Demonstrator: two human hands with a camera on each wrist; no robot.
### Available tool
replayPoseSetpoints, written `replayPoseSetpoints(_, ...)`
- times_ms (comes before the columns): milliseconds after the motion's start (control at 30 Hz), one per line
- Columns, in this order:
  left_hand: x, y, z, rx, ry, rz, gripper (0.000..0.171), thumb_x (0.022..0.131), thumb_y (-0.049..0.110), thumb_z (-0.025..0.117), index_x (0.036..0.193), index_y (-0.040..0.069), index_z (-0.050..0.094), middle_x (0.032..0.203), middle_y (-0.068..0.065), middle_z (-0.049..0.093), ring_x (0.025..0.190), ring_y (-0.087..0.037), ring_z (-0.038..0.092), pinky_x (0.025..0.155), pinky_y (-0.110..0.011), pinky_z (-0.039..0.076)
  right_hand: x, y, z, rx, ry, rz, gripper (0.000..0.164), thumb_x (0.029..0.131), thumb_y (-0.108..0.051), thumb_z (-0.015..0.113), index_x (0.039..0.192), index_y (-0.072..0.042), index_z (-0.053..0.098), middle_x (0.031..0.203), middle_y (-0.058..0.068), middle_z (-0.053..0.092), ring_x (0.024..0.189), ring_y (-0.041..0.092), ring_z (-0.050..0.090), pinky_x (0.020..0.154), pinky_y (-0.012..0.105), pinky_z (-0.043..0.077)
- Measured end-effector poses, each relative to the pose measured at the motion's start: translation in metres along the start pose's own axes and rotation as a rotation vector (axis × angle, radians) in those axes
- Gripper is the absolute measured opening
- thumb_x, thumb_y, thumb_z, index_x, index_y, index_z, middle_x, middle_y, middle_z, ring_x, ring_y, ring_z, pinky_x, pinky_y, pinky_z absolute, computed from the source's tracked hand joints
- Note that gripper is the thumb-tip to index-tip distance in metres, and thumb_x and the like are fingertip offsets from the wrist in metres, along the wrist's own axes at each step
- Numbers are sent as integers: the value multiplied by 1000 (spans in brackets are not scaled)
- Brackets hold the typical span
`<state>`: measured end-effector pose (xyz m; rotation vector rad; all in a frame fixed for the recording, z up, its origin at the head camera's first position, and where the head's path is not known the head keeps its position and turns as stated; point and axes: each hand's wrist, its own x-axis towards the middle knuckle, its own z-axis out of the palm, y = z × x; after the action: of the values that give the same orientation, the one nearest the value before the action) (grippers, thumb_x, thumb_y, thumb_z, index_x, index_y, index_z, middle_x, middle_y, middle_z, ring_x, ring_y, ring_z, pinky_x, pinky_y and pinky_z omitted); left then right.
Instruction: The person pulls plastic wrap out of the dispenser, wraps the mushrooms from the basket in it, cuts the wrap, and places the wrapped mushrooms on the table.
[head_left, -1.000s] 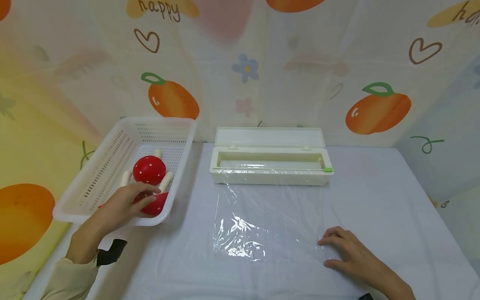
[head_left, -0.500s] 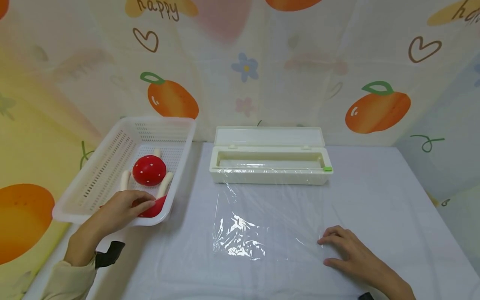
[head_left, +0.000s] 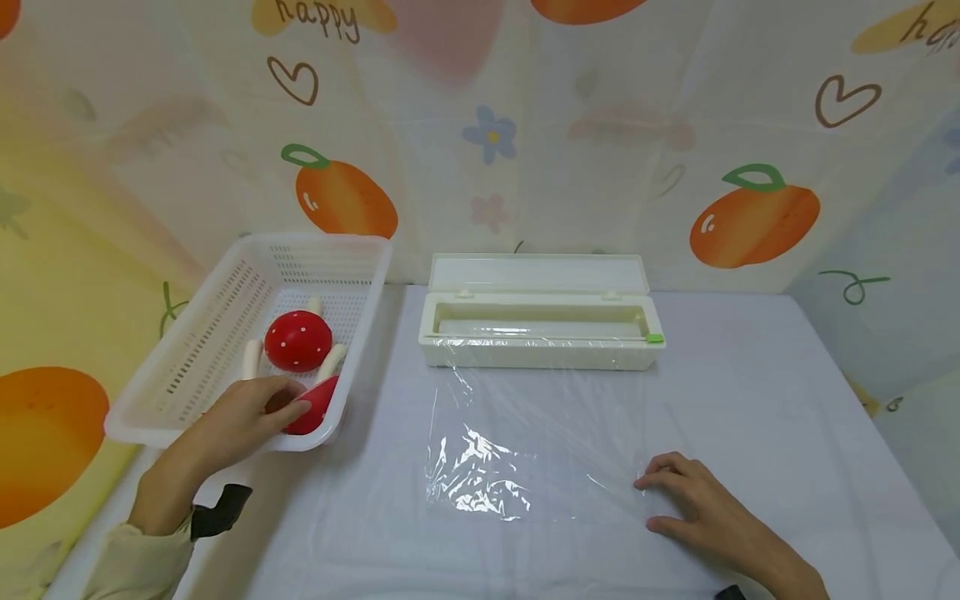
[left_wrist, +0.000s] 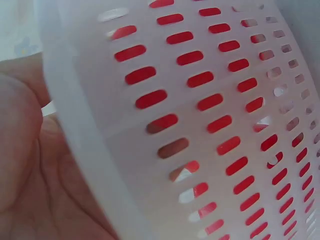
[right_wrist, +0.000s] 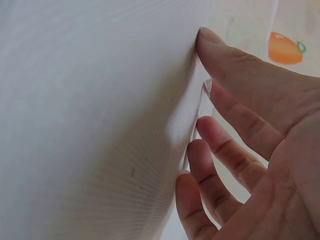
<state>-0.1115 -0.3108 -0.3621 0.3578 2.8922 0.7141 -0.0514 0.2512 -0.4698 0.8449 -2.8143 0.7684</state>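
My left hand (head_left: 243, 414) reaches over the front rim of a white slotted plastic basket (head_left: 142, 435). Its thumb and fingers grip the red cap of a toy mushroom (head_left: 318, 407), whose white stem points back. Another mushroom with a white-dotted red cap (head_left: 298, 342) lies behind it, and a further pale stem (head_left: 252, 358) shows beside the hand. Through the slots in the left wrist view, red caps (left_wrist: 200, 79) show; the rim hides my fingertips. My right hand (head_left: 697, 508) rests its bent, spread fingertips on the table at the right edge of clear cling film (head_left: 480, 475).
A cream cling film dispenser (head_left: 540, 357) stands at the back with its lid (head_left: 538, 273) raised and a green slider (head_left: 655, 338) at its right end. Film runs from it towards the front over the white-covered table (head_left: 780, 400). A printed curtain (head_left: 570, 167) hangs behind.
My left hand has lowered slightly and its fingers have closed on the front mushroom's cap, which has tilted a little. The right hand and the film have stayed in place.
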Motion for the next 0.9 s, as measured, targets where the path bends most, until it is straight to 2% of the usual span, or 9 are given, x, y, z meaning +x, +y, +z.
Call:
replayPoseSetpoints(100, -1, 2, -3, 9, 56, 0, 24, 92, 22, 69, 109, 4, 69, 91, -3, 70, 80, -14, 59, 65, -20, 51, 0, 0, 0, 1, 9, -8, 43, 66, -22, 89, 105, -24, 71, 110, -12, 57, 101, 4, 48, 86, 20, 41)
replayPoseSetpoints(267, -2, 8, -9, -17, 98, -28, 36, 94, 27, 68, 117, 0, 66, 102, -13, 71, 87, -22, 62, 64, -19, 52, 0, 0, 0, 13, 19, -26, 43, 66, -22, 89, 105, -24, 71, 110, -11, 56, 101, 4, 48, 88, 15, 37)
replayPoseSetpoints(500, -7, 16, -15, -56, 154, -64, 39, 97, 29, 63, 122, 0, 62, 108, -20, 69, 93, -31, 63, 63, -19, 53, 0, 1, 1, 15, 14, -13, 44, 66, -22, 90, 105, -26, 70, 111, -12, 56, 101, 4, 47, 87, 17, 39)
replayPoseSetpoints(633, -9, 19, -16, -83, 230, -62, 37, 98, 28, 62, 122, 0, 63, 109, -21, 69, 92, -33, 65, 62, -18, 52, 0, 2, 1, 10, 11, -8, 44, 66, -23, 90, 105, -26, 70, 111, -12, 56, 101, 4, 47, 86, 19, 41)
replayPoseSetpoints(733, -11, 22, -16, -115, 290, -54, 36, 98, 26, 62, 122, -1, 63, 109, -22, 69, 90, -30, 64, 62, -16, 52, 0, 2, 1, 6, 8, -3, 43, 66, -25, 90, 105, -27, 70, 111, -12, 56, 101, 4, 47, 86, 20, 41)
replayPoseSetpoints(900, -12, 28, -18, -175, 318, -44, 33, 98, 23, 62, 122, 0, 63, 108, -20, 69, 84, -8, 61, 65, -14, 53, 0, 2, 1, 9, 8, -1, 42, 67, -26, 89, 105, -28, 70, 111, -12, 56, 101, 4, 48, 86, 19, 41)
